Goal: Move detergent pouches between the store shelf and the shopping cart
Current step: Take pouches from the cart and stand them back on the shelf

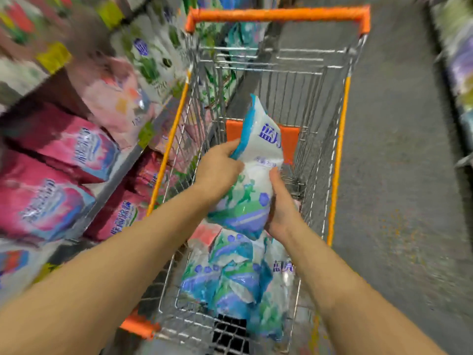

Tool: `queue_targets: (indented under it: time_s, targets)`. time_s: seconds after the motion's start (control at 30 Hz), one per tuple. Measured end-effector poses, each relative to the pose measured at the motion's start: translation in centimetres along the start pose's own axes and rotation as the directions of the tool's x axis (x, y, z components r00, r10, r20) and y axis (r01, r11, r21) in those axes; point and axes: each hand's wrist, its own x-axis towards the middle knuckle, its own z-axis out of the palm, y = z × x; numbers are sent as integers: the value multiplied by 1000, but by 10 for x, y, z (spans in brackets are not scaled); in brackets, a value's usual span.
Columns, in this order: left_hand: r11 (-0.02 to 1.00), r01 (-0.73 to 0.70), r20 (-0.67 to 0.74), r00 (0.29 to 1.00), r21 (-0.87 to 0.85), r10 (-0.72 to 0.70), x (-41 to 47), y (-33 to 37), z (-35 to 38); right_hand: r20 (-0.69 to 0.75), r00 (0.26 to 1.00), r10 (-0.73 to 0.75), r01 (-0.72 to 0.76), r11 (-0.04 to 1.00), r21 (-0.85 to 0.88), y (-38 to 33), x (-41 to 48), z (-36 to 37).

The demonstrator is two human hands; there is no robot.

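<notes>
Left hand [219,165] pinches a detergent pouch [257,160] near its top, right hand [281,202] curls round its base, over the cart [339,155] (shelf [116,176] blurred, right fingertips hidden).

1. Orange-trimmed wire shopping cart [337,155] at twelve o'clock, with blue-green pouches [238,275] piled at its six o'clock end.
2. Shelf [120,175] at nine o'clock, stacked with pink pouches [46,201].
3. Grey floor [396,175] at three o'clock.

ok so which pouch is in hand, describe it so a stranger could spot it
Find the wire shopping cart with orange rails. Above its basket, the left hand and right hand grip one white-and-blue pouch. Unlike the similar pouches lying in the cart, it is held up.
</notes>
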Motion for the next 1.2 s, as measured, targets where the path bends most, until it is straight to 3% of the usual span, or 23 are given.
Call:
queue_targets:
  time_s: [0.13, 0.27, 0.37, 0.53, 0.67, 0.77, 1.03, 1.2]
  targets:
    - [997, -76, -199, 977, 5, 75, -67, 43, -35, 132, 988, -74, 91, 988, -125, -12, -57, 41]
    - [985, -156, -405, 898, 74, 172, -137, 86, -87, 186, 968, -171, 225, 918, -326, -16, -104, 110]
    - [978, -208, -536, 823, 27, 190, -187, 104, -138, 284, 932, -225, 335, 831, -444, -3, -139, 172]
    - [933, -347, -699, 691, -94, 186, -273, 109, -231, 541, 792, -282, 536, 746, -396, 38, -202, 272]
    - [903, -425, -797, 566, -65, 209, -355, 97, -308, 666, 690, -285, 639, 671, -375, 98, -250, 351]
    - [905, -423, -836, 513, -49, 195, -417, 79, -371, 751, 606, -262, 672, 674, -306, 161, -286, 410]
    - [873, -486, -894, 372, 42, 250, -556, 32, -514, 827, 505, -246, 706, 669, -232, 307, -350, 549]
    - [905, -425, -950, 270, 27, 155, -607, 9, -589, 897, 401, -185, 731, 655, -192, 372, -363, 626]
